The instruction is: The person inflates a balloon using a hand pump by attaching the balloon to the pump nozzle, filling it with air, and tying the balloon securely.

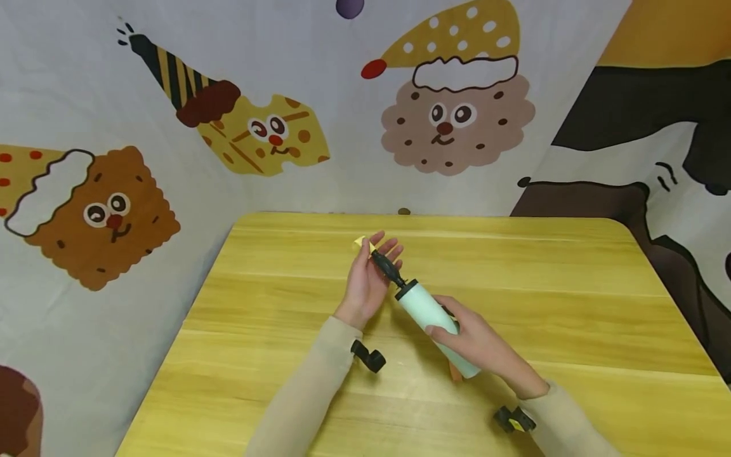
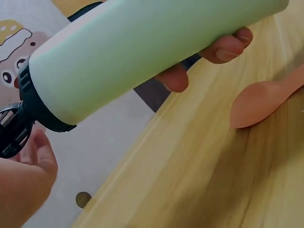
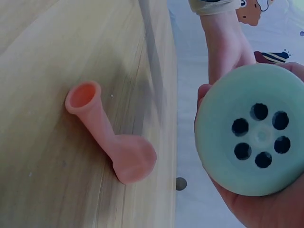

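Note:
My right hand (image 1: 471,336) grips a mint-green balloon pump (image 1: 427,310) round its barrel. The pump tilts up to the left above the table, and its holed flat end (image 3: 213,128) faces the right wrist camera. At its other end, a black ribbed nozzle (image 1: 386,266) lies over the palm of my left hand (image 1: 365,285). My left thumb pinches a small yellow balloon (image 1: 359,242) by the nozzle's tip; most of it is hidden. Below the pump, an orange uninflated balloon (image 3: 135,159) lies on the table; the barrel covers most of it in the head view.
The pale wooden table (image 1: 257,381) carries all this. Behind it hangs a cloth (image 1: 354,127) printed with cartoon biscuits, reaching down to the far edge. Small black camera mounts (image 1: 370,358) sit on both wrists.

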The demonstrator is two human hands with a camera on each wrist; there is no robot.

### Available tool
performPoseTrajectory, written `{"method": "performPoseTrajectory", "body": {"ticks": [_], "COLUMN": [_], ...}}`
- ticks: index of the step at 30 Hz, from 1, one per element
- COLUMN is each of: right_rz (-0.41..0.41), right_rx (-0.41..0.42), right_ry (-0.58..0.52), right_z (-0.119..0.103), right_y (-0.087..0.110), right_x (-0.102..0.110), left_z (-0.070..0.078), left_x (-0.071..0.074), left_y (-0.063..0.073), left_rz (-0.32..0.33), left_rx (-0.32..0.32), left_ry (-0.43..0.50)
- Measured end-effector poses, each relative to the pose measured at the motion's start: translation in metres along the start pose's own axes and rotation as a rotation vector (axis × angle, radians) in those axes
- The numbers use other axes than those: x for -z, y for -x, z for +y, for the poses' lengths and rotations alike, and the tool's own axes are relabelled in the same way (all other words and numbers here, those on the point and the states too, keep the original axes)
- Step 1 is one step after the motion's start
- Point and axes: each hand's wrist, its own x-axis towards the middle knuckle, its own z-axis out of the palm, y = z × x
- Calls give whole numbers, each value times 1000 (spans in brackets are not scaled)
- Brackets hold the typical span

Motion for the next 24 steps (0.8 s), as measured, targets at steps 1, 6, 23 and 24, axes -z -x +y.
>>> {"method": "performPoseTrajectory", "body": {"ticks": [1, 6, 23, 24], "right_rz": [-3, -28, -15, -12], "right_rx": [14, 78, 19, 21], "right_ry": [0, 6, -50, -51], "right_z": [0, 3, -1, -1], "right_y": [0, 2, 2, 2], "right_x": [0, -1, -10, -10], "left_z": [1, 0, -20, -19], "left_x": [-2, -11, -16, -16], "left_y": [-1, -1, 3, 3], "left_rz": [1, 66, 177, 164], "left_rx": [-14, -61, -73, -64], "left_ry": [13, 57, -25, -13]}}
